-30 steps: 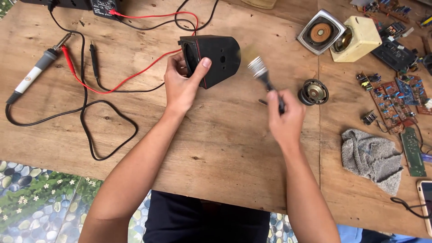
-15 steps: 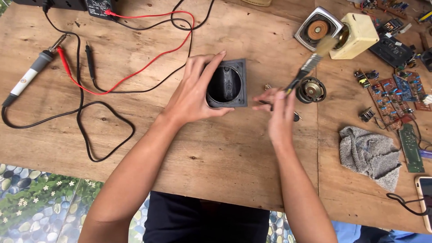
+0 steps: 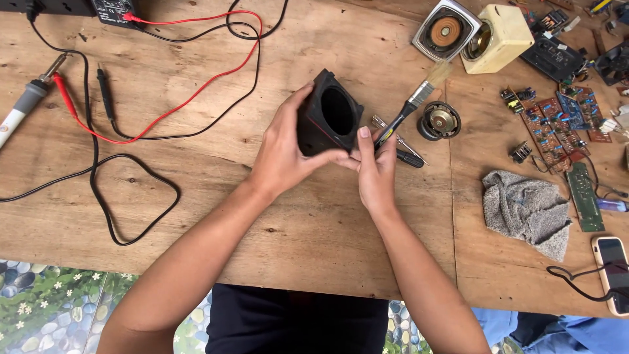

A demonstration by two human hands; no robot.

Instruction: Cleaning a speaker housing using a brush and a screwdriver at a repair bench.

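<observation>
Black square speaker housing (image 3: 327, 118) with a round opening, lifted just above the middle of the wooden table (image 3: 196, 196), gripped on its near side by the left hand (image 3: 282, 154), fingers curled behind and partly hidden. Right hand (image 3: 375, 172) pinching the housing's lower corner with the thumb while clasping a paintbrush (image 3: 409, 108); remaining fingers hard to make out. Screwdriver (image 3: 400, 143) half hidden behind that hand; soldering iron (image 3: 26, 101) cut off at the left edge, phone (image 3: 612, 265) at the right.

Grey rag (image 3: 526, 210), phone (image 3: 612, 265), circuit boards (image 3: 557, 121)
</observation>
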